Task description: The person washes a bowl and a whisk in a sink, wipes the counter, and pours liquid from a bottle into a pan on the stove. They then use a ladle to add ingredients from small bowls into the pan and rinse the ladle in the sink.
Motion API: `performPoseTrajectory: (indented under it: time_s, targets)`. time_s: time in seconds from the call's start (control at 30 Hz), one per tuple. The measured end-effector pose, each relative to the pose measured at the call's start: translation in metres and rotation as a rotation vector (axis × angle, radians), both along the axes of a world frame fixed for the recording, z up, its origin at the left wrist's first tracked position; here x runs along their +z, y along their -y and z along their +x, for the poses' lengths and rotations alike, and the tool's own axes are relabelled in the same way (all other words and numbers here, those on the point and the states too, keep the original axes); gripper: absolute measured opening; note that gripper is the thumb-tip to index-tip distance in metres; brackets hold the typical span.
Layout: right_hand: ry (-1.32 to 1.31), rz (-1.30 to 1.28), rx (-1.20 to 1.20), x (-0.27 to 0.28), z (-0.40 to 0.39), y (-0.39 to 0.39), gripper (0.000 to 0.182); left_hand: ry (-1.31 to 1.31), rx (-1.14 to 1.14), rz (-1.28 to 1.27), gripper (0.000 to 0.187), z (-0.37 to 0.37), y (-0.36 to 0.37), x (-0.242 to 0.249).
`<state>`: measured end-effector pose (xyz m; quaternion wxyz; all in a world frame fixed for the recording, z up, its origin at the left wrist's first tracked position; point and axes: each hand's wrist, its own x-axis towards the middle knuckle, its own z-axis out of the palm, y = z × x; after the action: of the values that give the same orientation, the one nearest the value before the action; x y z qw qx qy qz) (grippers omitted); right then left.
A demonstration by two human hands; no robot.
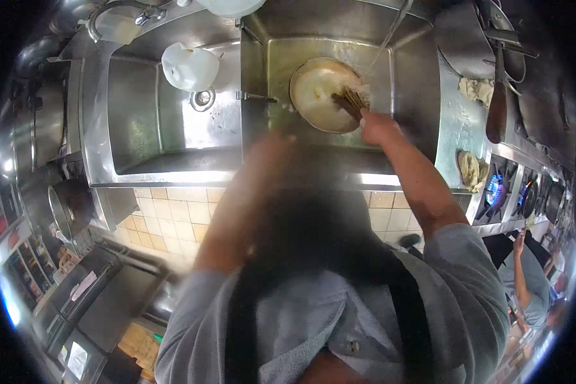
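Observation:
My right hand (pixel 380 128) is closed round a bundle of thin brown sticks (pixel 352 104), which looks like a whisk or brush. The sticks' far end dips into a round pan (pixel 310 115) holding cloudy, whitish liquid, in the right sink basin. My left hand (pixel 278 144) is over the divider between the two basins, left of the pan and not touching it. Blur hides its fingers. In the left basin (pixel 134 121), a white plastic container (pixel 189 67) lies beside the drain (pixel 203 99).
A faucet (pixel 125 9) is at the upper left. Crumpled cloths (pixel 470 171) lie on the right ledge. Farther right, a stove burner (pixel 494 189) has a blue flame, and another person (pixel 524 281) stands near it. Pans (pixel 70 205) are at the left.

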<state>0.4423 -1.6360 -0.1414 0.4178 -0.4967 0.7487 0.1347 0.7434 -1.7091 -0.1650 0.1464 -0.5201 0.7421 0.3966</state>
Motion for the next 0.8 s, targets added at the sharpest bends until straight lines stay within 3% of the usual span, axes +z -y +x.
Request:
performPoseTrajectory:
  time_s: [0.07, 0.13, 0.27, 0.33, 0.4, 0.47, 0.5, 0.57, 0.6, 0.67, 0.7, 0.8]
  targets:
    - [-0.088, 0.053, 0.095, 0.034, 0.006, 0.005, 0.074, -0.083, -0.038, -0.163, 0.060, 0.003, -0.002, -0.001]
    - [0.479, 0.160, -0.181, 0.091, 0.029, 0.016, 0.074, -0.045, -0.170, 0.012, 0.060, -0.001, 0.007, 0.016]
    - [0.668, 0.039, -0.412, 0.018, 0.016, 0.033, 0.075, 0.010, -0.151, 0.152, 0.060, -0.019, 0.013, 0.052]
    - [0.414, -0.102, -0.730, -0.002, 0.026, 0.034, 0.072, 0.080, -0.208, 0.185, 0.060, -0.021, 0.016, 0.053]
    - [0.270, -0.068, -0.734, 0.002, 0.042, 0.018, 0.074, 0.037, -0.226, 0.085, 0.059, -0.016, 0.008, 0.056]
    - [0.458, -0.078, -0.488, 0.007, 0.051, -0.002, 0.076, -0.017, -0.239, -0.015, 0.059, -0.009, 0.005, 0.041]
    - [0.455, -0.076, -0.486, 0.019, 0.047, -0.001, 0.076, -0.199, -0.051, 0.065, 0.061, 0.002, 0.000, 0.013]
    - [0.658, 0.149, -0.509, 0.051, 0.032, 0.004, 0.074, -0.382, 0.142, 0.146, 0.062, 0.000, 0.001, 0.011]
    - [0.658, 0.148, -0.510, 0.037, 0.023, 0.007, 0.074, -0.131, 0.006, 0.194, 0.064, -0.014, 0.009, 0.037]
    - [0.589, 0.040, -0.629, -0.003, 0.004, 0.025, 0.074, 0.122, -0.128, 0.234, 0.065, -0.019, 0.015, 0.036]
    - [0.342, -0.012, -0.645, -0.001, 0.013, 0.033, 0.075, 0.076, -0.053, 0.204, 0.066, -0.009, 0.011, 0.012]
    - [0.382, -0.001, -0.536, 0.007, 0.046, 0.028, 0.076, 0.064, -0.041, 0.190, 0.068, -0.010, 0.018, 0.005]
